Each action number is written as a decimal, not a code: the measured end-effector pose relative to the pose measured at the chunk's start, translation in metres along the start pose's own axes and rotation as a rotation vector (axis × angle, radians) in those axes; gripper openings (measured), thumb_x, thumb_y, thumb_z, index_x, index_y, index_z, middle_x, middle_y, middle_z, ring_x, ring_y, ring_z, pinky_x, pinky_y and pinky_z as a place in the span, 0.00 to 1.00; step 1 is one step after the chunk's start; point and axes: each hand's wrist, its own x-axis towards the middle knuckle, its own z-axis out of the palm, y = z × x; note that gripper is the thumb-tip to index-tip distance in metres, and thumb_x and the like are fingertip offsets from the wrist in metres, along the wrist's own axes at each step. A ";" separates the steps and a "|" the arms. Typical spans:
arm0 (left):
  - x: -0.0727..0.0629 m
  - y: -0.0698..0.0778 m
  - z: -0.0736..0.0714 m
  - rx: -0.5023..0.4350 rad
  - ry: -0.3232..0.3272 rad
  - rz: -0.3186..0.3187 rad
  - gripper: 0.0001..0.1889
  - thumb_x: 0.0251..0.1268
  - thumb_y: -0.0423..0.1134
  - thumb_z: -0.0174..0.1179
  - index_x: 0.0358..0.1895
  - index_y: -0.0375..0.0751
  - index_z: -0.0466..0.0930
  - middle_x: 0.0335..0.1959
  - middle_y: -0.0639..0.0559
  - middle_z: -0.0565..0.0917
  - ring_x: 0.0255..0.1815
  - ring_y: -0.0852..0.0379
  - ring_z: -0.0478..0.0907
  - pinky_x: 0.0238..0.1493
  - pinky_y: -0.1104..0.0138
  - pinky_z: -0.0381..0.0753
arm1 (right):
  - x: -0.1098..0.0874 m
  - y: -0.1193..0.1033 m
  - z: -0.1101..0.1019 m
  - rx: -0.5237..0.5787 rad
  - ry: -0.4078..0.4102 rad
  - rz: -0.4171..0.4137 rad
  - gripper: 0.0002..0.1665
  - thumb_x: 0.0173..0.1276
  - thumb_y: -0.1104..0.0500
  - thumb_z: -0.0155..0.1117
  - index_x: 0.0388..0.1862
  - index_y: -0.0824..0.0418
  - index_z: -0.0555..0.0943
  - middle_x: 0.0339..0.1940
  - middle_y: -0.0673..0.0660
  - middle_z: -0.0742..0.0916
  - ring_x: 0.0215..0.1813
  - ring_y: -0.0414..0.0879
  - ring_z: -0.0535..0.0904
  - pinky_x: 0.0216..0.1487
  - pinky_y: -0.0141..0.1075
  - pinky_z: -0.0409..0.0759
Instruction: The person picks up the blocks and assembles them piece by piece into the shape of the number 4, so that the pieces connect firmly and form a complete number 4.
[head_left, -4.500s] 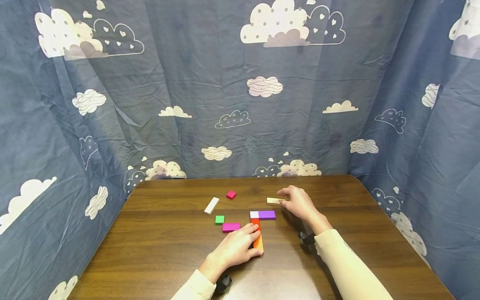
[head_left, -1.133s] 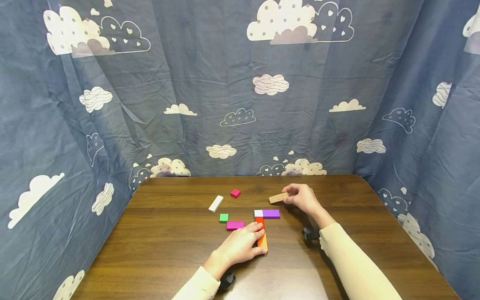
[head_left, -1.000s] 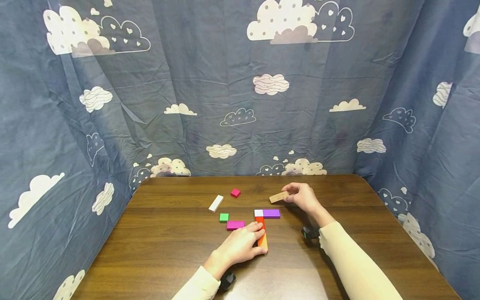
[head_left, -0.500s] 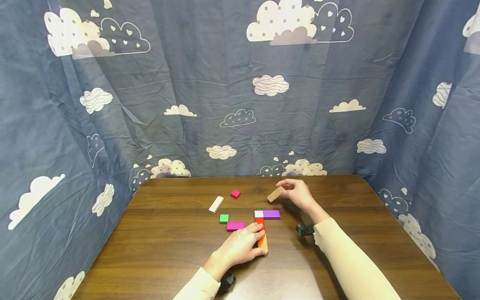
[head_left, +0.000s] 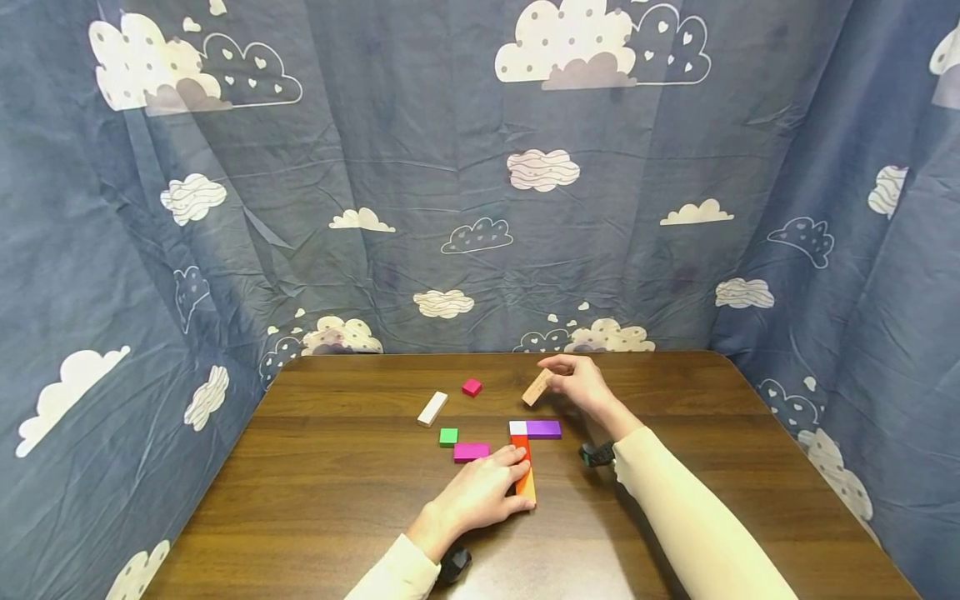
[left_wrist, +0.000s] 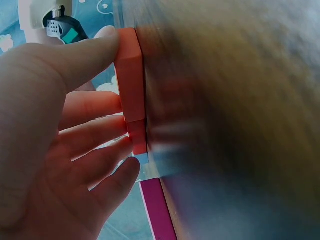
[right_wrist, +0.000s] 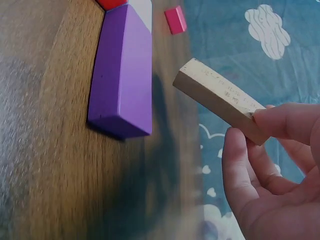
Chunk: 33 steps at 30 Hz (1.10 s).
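Note:
My left hand point(head_left: 480, 493) rests with extended fingers on the row of orange block point(head_left: 526, 490) and red block point(head_left: 517, 442). In the left wrist view, the thumb touches the orange block's near end and the other fingers lie along the tops. A white block point(head_left: 518, 427) and a purple block point(head_left: 543, 429) adjoin the row's far end, making a corner. Farther back, my right hand point(head_left: 581, 385) pinches a plain wooden block point(right_wrist: 220, 95) between thumb and fingertips at one end. That block slants beyond the purple one, its free end pointing toward the corner.
Left of the row lie a magenta block point(head_left: 471, 452), a small green block point(head_left: 448, 437), a long white block point(head_left: 432, 409) and a small pinkish-red block point(head_left: 472, 387). A cloud-patterned curtain point(head_left: 405, 275) surrounds the back and sides of the brown wooden table point(head_left: 315, 500).
My right hand has taken hold of the wooden block and carried it leftward, turning it from nearly crosswise to a steep slant. The left hand stays on the orange and red blocks.

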 end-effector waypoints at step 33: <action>0.001 0.000 -0.002 -0.016 0.009 0.017 0.28 0.64 0.58 0.66 0.59 0.41 0.83 0.65 0.46 0.78 0.68 0.50 0.72 0.64 0.60 0.74 | 0.028 -0.004 0.043 0.000 -0.204 0.098 0.18 0.65 0.74 0.61 0.53 0.75 0.82 0.42 0.63 0.88 0.39 0.48 0.83 0.46 0.44 0.84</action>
